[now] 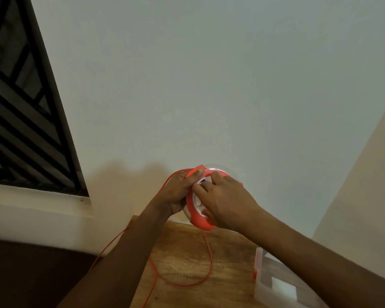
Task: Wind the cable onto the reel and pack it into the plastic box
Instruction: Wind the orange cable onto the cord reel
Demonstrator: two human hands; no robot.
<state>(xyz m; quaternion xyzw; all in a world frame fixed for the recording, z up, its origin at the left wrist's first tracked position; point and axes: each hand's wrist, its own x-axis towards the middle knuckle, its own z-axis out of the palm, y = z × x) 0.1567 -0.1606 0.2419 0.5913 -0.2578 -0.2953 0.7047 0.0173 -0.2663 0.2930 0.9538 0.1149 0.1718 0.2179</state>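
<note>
An orange and white round reel (197, 220) is held up in the air above the wooden table (182, 258), in front of the wall. My left hand (178, 192) grips its left rim, thumb on an orange tab at the top. My right hand (227, 201) lies over the reel's face, fingers curled onto its white hub. A thin orange cable (209, 263) leaves the reel, hangs in loose loops over the table and trails off its left edge. The clear plastic box (273, 285) sits at the lower right, partly behind my right forearm.
A pale wall fills most of the view. A dark window with black bars (20, 107) and a white sill (38, 205) is at the left. The table's left edge drops to a dark floor (31, 274).
</note>
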